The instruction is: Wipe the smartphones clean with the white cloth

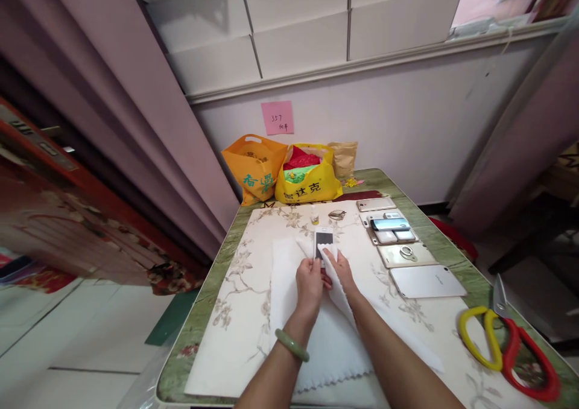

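Note:
My left hand (311, 285) is closed around the lower left side of a white smartphone (324, 235) with a dark screen. My right hand (340, 271) grips a fold of white cloth (332, 342) with a scalloped edge and presses it against the phone's lower front. The cloth covers part of the screen, and the rest of it spreads over the table under my forearms. Beyond the phone stand a small bottle (315, 217) with a yellowish base and a pair of folded glasses (336, 215).
Several phones, among them a white one (427, 282), lie in a column on the right. Scissors (500, 330) with yellow and red handles rest at the right table edge. An orange bag (256, 164), a yellow bag (307, 186) and a brown pouch (344, 158) stand at the back.

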A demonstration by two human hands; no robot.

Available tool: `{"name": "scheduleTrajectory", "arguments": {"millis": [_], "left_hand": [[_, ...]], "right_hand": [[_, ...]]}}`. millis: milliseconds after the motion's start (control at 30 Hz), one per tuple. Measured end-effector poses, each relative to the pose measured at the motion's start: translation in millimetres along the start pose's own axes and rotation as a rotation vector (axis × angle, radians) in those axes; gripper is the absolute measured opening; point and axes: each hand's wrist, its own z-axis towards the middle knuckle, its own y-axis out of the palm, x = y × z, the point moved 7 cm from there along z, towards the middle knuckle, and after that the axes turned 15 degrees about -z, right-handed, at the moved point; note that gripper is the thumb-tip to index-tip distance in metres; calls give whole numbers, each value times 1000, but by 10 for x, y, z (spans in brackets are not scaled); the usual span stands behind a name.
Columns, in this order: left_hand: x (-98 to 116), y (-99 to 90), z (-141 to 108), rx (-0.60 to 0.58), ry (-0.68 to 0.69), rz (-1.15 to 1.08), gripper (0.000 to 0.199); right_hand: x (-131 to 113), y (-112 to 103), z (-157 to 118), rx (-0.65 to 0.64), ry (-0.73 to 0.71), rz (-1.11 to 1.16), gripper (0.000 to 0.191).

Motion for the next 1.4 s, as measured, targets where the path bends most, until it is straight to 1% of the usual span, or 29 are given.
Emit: {"name": "scheduleTrajectory", "arguments": {"millis": [33,100,167,200,233,300,333,367,400,433,500,533,567,600,700,800,933,1033,1133,1200,1233,1300,1400], "left_hand": [[23,1,11,18,25,11,30],[92,-3,32,-12,36,123,28],[232,-40,69,-71,47,346,30],[347,-81,102,-74,80,477,31],[515,-138,144,-29,162,593,34],[888,-212,236,71,359,739,37],[1030,-195,295,56,420,778,38],[1129,-148,363,-4,447,801,39],[1185,-88,435,-86,434,814,39],[1204,-10,498,-195,395,821,38],[1189,142,573,-407,297,826,31],[1179,195,590,-479,259,827,27],[1176,226,602,-520,233,827,24],[1180,236,612,-532,220,826,23],[1192,174,628,-498,210,809,27],[1143,35,609,-452,179,754,31],[983,-157,498,-381,89,620,32],[811,-224,339,-385,-21,561,30],[604,-198,132,-488,-170,585,23],[495,-142,4,-558,-221,597,20],[452,-111,-46,-574,-230,592,20],[383,-63,-107,-544,-221,560,26],[312,-33,-142,-410,-132,503,36]], "right_hand": [[16,33,-5,-38,8,3,48],[25,43,-3,-57,2,-19,48],[-33,-17,-4,8,-66,-75,46],[-86,-48,-16,46,-117,-102,46],[-143,-59,-36,60,-167,-119,45],[-236,-16,-88,6,-234,-109,45],[-264,22,-116,-43,-248,-93,45],[-280,61,-142,-93,-253,-86,46],[-285,92,-163,-132,-254,-93,46],[-280,114,-177,-160,-251,-112,46],[-250,138,-182,-197,-237,-153,45],[-230,141,-174,-208,-224,-155,45],[-216,137,-161,-210,-213,-144,46],[-208,124,-144,-198,-207,-124,47],[-200,46,-70,-101,-200,-62,52],[-134,-32,16,-2,-133,-41,57],[-41,-97,80,70,-43,-41,60],[-19,-132,83,114,-9,-17,63],[6,-170,86,164,26,6,61],[30,-195,101,188,43,28,59],[42,-208,112,196,48,36,59],[63,-232,134,206,51,49,57],[80,-253,150,201,46,51,55]]}}
